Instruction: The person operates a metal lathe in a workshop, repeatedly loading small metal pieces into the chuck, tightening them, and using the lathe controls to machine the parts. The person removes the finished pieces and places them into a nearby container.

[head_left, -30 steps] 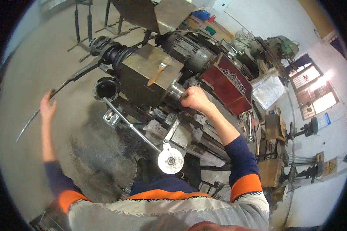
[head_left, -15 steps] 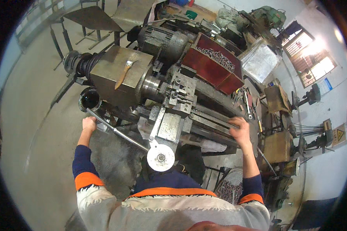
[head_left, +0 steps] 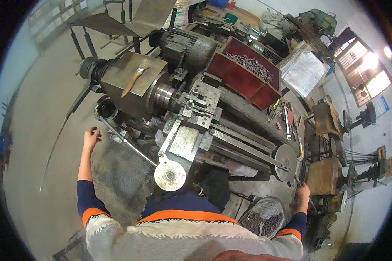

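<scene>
In front of me is a bench lathe with a grey headstock (head_left: 133, 71), a steel chuck (head_left: 164, 95) and a tool post (head_left: 200, 100). My left hand (head_left: 91, 137) hangs in the air beside a dark round cup (head_left: 106, 108), holding nothing, its fingers loosely bent and apart. From that cup a long metal lever (head_left: 133, 150) slants to a round white plate (head_left: 170, 175) close to my waist. At the lathe's right end, my right hand (head_left: 303, 191) is closed around a thin metal rod (head_left: 312, 204), next to a grey disc (head_left: 285, 162). Its fingers are partly hidden.
A wooden-handled brush (head_left: 133, 81) lies on the headstock. Behind the bed stands a red box (head_left: 244, 71) of small metal parts, with wrenches (head_left: 288, 124) to its right. A wire basket (head_left: 263, 217) of dark pieces is by my right arm. A motor (head_left: 187, 45) sits behind.
My right hand has moved right and nearer to me, from above the bed rails to the rod, uncovering the disc. My left hand has drawn slightly left, away from the lever, its fingers loosening.
</scene>
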Demonstrator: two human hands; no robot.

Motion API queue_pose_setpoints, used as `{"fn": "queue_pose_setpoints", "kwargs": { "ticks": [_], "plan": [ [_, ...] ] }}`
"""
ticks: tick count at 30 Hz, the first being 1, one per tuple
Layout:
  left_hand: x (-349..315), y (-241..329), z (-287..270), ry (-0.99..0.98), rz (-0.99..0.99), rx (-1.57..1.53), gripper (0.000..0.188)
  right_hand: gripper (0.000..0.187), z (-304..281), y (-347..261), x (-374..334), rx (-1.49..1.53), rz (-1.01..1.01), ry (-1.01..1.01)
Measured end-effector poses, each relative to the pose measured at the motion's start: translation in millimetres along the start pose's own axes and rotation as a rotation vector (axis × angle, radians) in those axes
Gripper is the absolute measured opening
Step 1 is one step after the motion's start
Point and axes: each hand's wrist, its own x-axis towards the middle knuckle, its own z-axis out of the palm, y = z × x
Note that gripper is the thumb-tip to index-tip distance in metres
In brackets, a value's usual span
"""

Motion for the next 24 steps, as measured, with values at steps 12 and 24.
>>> {"fn": "queue_pose_setpoints", "kwargs": {
  "ticks": [12, 24],
  "plan": [
    [11, 64, 61, 0.175, -0.118, -0.280, 0.036, 0.033, 67, 59, 1, -0.095, 0.177, 0.030],
    [40, 50, 96, 0.430, -0.200, -0.571, 0.025, 0.035, 86, 73, -123, -0.036, 0.291, 0.101]
  ]
}}
